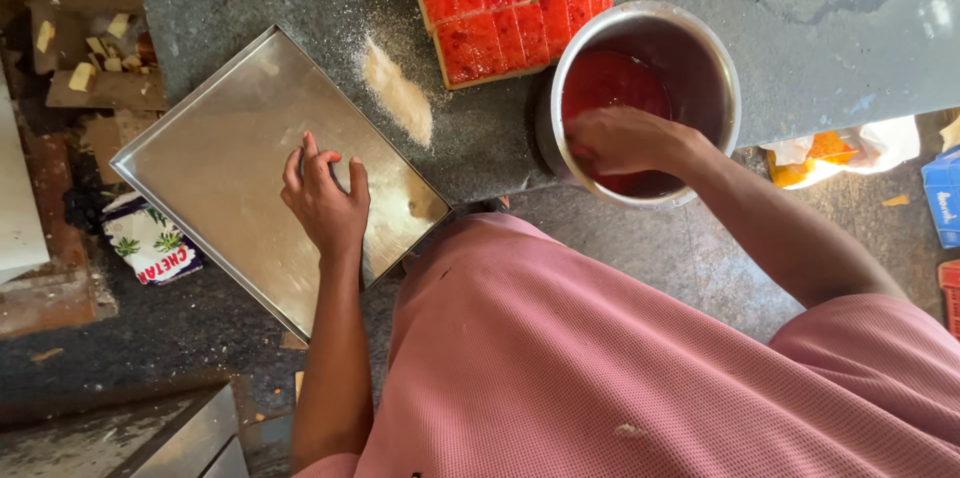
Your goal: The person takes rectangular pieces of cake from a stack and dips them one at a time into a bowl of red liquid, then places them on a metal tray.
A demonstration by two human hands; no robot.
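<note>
A dark stone counter (800,58), dusted with a heap of pale crumbs (398,93), is seen above a littered floor. A steel pot (720,68) holds red liquid (610,83), into which the right hand (625,138) is dipped; its grip cannot be told. The left hand (325,200) lies open on a bare steel tray (220,128). Red-glazed slices (510,3) lie just beside the pot.

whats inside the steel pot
The steel pot holds a red liquid. The right hand reaches in and covers part of it, so whatever the fingers hold or touch is hidden.
</note>
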